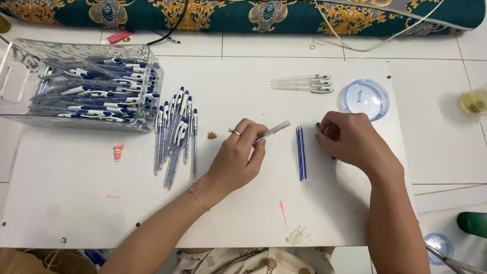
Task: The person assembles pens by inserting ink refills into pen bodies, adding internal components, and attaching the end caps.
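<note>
Nearest the wearer, at about six o'clock, the white surface (76, 213) is bare but for a pink mark. Just beyond, the left hand (238, 157) is closed on a clear pen barrel (273, 131), pinched at its lower end between thumb and fingertips. The barrel is judged light, stiff and smooth, so it is best taken near one end, as here; its long axis runs toward two o'clock, free tip up and right. At three o'clock from it, thin blue refills (301, 152) lie side by side, pointing to twelve; they are judged slender, slightly bendable and prone to roll. The right hand (350, 139) is curled over another refill, its grip closed. Farther off lie empty barrels (304, 83), finished pens (175, 134) and a clear bin (20, 76).
</note>
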